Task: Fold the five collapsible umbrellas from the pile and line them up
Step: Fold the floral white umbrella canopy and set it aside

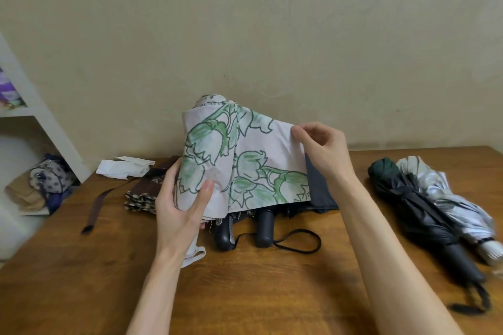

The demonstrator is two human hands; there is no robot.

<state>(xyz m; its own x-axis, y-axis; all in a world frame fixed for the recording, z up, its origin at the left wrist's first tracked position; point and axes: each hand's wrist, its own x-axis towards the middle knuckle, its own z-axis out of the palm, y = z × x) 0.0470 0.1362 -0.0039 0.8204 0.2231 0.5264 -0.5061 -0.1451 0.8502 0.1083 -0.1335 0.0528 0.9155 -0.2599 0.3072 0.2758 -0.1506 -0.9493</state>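
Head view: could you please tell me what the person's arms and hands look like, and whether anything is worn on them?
Both are bare. The left hand and right hand carry no gloves, rings or visible markings, and the left forearm and right forearm show no sleeve, watch or bracelet up to the frame's edge.

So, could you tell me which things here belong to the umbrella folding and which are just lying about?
Job: floral umbrella, gripped by the left hand, flap pinched by the right hand; dotted-handle umbrella; black-handled umbrella; dark umbrella and silver umbrella at right; brown checked-trim bundle, probably an umbrella.
Lying about: white cloth; spotted bag in the shelf unit.
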